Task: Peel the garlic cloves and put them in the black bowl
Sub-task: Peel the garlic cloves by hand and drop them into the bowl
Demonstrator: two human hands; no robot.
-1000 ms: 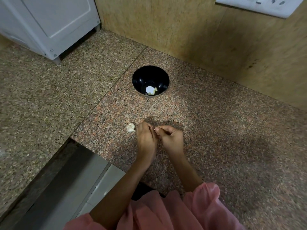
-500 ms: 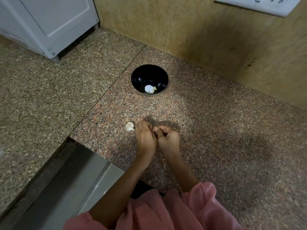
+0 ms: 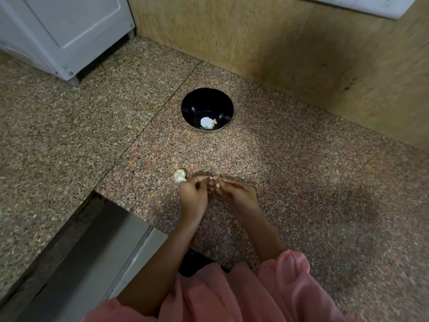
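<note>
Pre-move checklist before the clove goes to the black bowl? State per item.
1. Grip: left hand and right hand pinch a small pale clove between their fingertips: ok.
2. Peel fully off: fingers cover most of the clove: cannot tell.
3. Target: black bowl upright, mouth open: ok.
4. Room in the bowl: only a few pale pieces at the bottom: ok.
5. Path: the counter between hands and bowl is bare: ok.
6. All garlic done: a garlic piece lies on the counter beside the left hand: not ok.
</note>
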